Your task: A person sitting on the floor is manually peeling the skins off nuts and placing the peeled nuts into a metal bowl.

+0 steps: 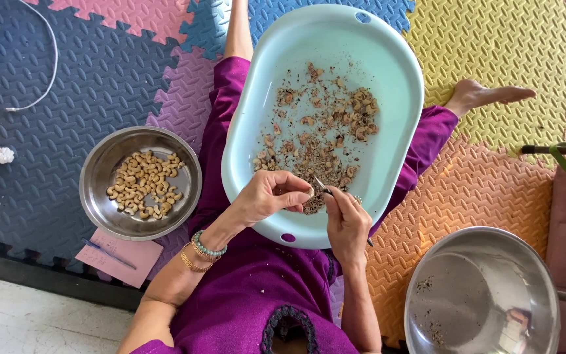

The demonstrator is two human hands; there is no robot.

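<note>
Head view: left hand (271, 195) at centre frame, fingers pinched on a cashew (308, 192). Right hand (346, 223) just beside it, gripping a small knife (323, 187), tip touching the nut. Both over the near rim of the pale blue tray (397, 85) of nuts and skins. Steel bowl (99, 172) of peeled cashews at left; second steel bowl (492, 269) lower right.

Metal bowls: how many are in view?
2. One metal bowl holding peeled nuts sits beside the left hand; the other metal bowl, almost empty, is at lower right.
</note>
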